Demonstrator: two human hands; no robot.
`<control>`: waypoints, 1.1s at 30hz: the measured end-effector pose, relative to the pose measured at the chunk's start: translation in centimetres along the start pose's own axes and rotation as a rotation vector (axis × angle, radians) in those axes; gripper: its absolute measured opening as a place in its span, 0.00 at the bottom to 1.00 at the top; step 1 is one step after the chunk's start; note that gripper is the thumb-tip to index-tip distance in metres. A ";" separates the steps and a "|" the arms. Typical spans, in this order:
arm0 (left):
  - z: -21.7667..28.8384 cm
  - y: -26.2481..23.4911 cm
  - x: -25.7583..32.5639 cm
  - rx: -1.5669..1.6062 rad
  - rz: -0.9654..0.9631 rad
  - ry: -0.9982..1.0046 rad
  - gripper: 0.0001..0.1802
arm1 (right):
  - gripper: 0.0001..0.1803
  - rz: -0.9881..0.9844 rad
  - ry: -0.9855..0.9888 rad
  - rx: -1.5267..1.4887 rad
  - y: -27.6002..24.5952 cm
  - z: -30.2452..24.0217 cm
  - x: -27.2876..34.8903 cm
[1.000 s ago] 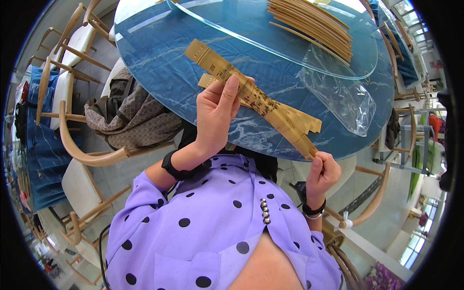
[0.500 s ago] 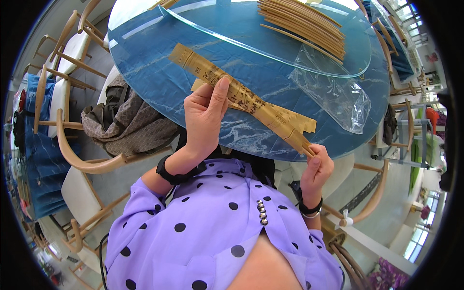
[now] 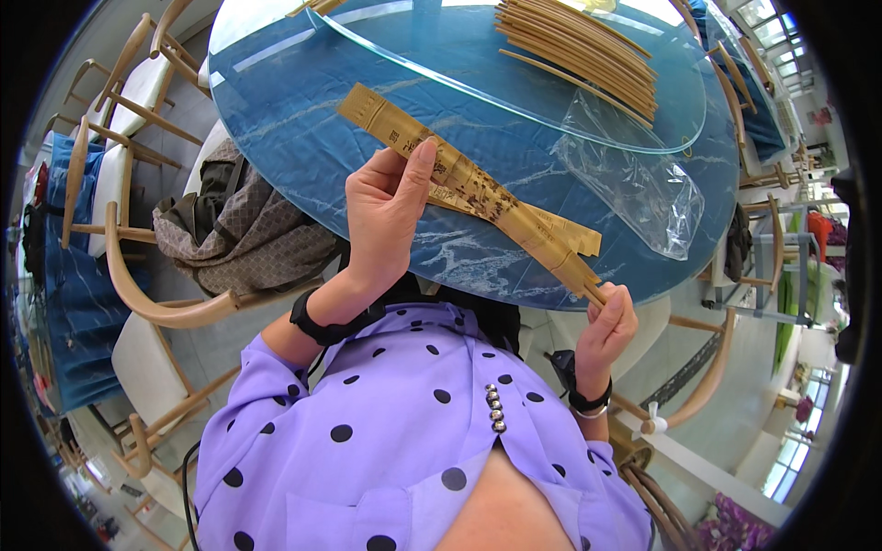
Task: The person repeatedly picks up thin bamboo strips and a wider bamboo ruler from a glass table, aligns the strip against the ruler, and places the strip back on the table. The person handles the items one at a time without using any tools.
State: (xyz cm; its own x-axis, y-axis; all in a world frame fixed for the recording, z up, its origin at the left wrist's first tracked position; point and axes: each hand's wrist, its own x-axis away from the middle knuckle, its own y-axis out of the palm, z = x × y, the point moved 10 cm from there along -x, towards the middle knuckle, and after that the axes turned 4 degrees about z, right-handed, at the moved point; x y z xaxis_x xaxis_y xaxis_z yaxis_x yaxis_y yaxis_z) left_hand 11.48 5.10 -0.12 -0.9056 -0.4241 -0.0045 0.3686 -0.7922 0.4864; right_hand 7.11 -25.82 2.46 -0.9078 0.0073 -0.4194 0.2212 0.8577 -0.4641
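A long gold paper chopstick sleeve (image 3: 464, 181) with dark print is stretched between my hands above the table. My left hand (image 3: 386, 207) pinches it near its upper end, thumb on top. My right hand (image 3: 606, 326) pinches the tips of thin tan chopsticks (image 3: 593, 292) at the sleeve's lower right end. Most of their length is hidden inside the sleeve. Beneath, partly covered by it, another gold sleeve (image 3: 571, 236) lies on the blue tabletop (image 3: 303, 156).
A glass turntable (image 3: 441, 78) carries a pile of loose chopsticks (image 3: 579, 50). Beside it, a clear plastic bag (image 3: 643, 188) lies crumpled at the right. On the left, a wooden chair (image 3: 138, 294) holds a brown patterned bag (image 3: 243, 220).
The sleeve has shifted slightly to the right, and my right hand has moved a little down and right with its end. My left hand keeps its pinch.
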 end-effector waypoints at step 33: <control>0.9 -1.3 -1.4 0.120 0.007 0.048 0.14 | 0.18 -0.116 0.103 -0.159 2.0 0.2 -0.5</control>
State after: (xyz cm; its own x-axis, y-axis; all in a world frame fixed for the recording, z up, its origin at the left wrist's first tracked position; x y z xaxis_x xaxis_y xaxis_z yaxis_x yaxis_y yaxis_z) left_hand 12.06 7.11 0.00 -0.8909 -0.4524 -0.0414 0.3444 -0.7319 0.5879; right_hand 8.11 -24.22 1.58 -0.9573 -0.0506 -0.2847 0.0617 0.9261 -0.3721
